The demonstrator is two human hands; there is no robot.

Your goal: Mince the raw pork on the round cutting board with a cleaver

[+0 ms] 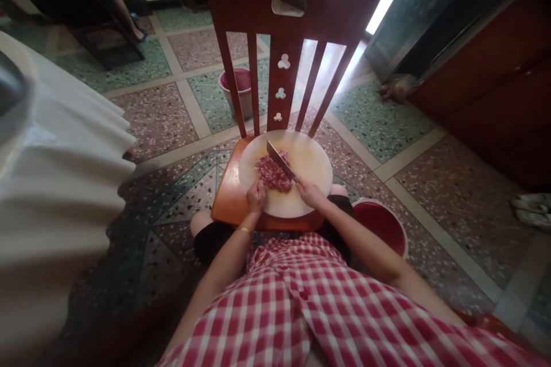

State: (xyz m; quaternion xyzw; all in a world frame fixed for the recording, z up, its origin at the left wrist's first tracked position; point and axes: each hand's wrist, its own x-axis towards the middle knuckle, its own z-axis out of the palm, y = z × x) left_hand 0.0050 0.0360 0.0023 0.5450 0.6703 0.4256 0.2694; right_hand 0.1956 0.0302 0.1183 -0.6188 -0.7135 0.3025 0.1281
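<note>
A round pale cutting board (312, 166) lies on the seat of a red-brown wooden chair (284, 6) in front of me. A heap of red minced meat (272, 173) sits on the board's left half. My right hand (309, 191) is closed round the handle of a cleaver (279, 159), whose blade slants up to the left across the meat. My left hand (256, 196) rests at the board's near edge, just below the meat, fingers curled; a gold bangle is on its wrist. My lap wears red-and-white check cloth.
A red plastic bucket (381, 225) stands on the floor to the right of my knee. A small pink bucket (239, 87) stands behind the chair. White cloth (55, 183) fills the left side. A dark wooden cabinet (495, 74) lines the right. Another person's leg (116, 3) shows far left.
</note>
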